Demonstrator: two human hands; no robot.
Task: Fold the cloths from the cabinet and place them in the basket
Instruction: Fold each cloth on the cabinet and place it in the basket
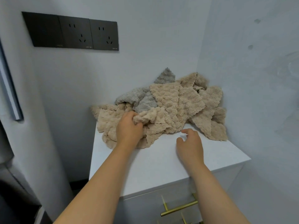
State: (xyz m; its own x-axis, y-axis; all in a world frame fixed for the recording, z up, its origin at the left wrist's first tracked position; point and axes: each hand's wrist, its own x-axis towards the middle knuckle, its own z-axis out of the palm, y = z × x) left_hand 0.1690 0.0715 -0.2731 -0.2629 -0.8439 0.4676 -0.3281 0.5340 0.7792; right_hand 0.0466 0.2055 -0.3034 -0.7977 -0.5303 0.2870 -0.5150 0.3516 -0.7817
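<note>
Step in hand looks like picking one cloth out of the pile to start a fold; nothing folded yet that I can see, and no basket in view. Pile of cloths, mostly beige with a couple of grey ones mixed in, sits heaped at the back of the white cabinet top, pushed into the wall corner. Left hand is on the near-left edge of the pile, fingers curled round a bunched fold of a beige cloth, gripping it. Right hand hovers over bare cabinet top just in front of the pile, fingers loosely spread and half-bent, holding nothing, not touching fabric as far as I can tell. Next move likely calls for the right hand to catch a second corner of that beige cloth so it can be lifted free and spread flat; cloths overlap, so a neighbour may drag along.
</note>
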